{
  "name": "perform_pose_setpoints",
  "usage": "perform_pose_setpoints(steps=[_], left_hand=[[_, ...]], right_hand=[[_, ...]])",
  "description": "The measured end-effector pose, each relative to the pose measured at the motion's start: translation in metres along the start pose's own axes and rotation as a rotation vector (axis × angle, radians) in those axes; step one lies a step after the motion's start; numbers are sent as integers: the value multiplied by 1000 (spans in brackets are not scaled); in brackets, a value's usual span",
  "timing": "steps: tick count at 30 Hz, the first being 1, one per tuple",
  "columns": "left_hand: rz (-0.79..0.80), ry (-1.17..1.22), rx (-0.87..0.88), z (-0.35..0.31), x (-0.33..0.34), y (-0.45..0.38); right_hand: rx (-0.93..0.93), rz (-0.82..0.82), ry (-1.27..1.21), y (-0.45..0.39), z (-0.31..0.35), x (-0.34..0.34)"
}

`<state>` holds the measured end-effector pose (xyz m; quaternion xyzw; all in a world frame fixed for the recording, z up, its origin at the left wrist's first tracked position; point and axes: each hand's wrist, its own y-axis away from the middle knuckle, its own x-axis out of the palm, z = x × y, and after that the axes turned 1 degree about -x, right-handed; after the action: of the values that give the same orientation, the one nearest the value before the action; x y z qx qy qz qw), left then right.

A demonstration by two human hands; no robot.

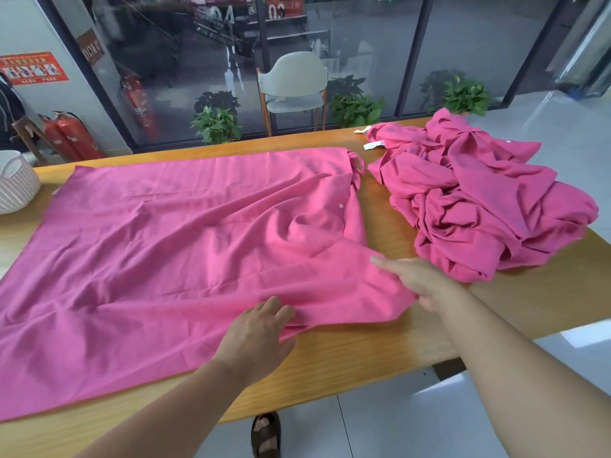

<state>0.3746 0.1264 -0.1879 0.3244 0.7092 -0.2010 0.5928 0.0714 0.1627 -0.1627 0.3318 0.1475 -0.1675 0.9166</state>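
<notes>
The left hand (pixel 261 332) sits on the near hem of the pink cloth (pixel 198 242), fingers bent over a ridge of fabric and thumb at the edge, so it seems to be pinching the hem. The right hand (pixel 420 282) lies open, fingers straight, pressing flat on the cloth's near right corner. The cloth is spread across most of the bench (pixel 363 352), with its left part running to the bench's edge. It is still creased around the middle and bunched near the small white button (pixel 341 205). The main risk, as I judge it, is that a pull on the hem drags the whole loose sheet toward the person instead of flattening it. Wrinkles would then get pressed into a fold, or the near edge would slide off the bench. Uneven pressure from the two hands could also skew the corner. Just beyond the right hand lies a heap of the same pink fabric (pixel 479 200), almost touching the spread cloth. A wide sweep to the right could catch it or mix the pieces. A white tag (pixel 373 145) pokes out of the heap's far side. A woven basket (pixel 16 183) stands at the far left corner. Behind the bench are a pale chair (pixel 294 87), potted plants (pixel 216 125) and red fire extinguishers (pixel 71 135), all out of the way. A sandalled foot (pixel 266 434) shows below the bench edge.
</notes>
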Motion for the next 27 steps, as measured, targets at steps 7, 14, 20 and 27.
perform_pose_setpoints(steps=[7, 14, 20, 27], left_hand=[[-189, -86, 27, 6, 13, 2], [-265, 9, -9, -4, 14, 20], [-326, -37, -138, 9, 11, 23], [-139, -42, 136, 15, 7, 46]], right_hand=[[-100, 231, 698, 18, -21, -29], [-256, 24, -145, 14, -21, -22], [-253, -185, -68, 8, -12, -20], [11, -129, 951, 8, -11, -30]])
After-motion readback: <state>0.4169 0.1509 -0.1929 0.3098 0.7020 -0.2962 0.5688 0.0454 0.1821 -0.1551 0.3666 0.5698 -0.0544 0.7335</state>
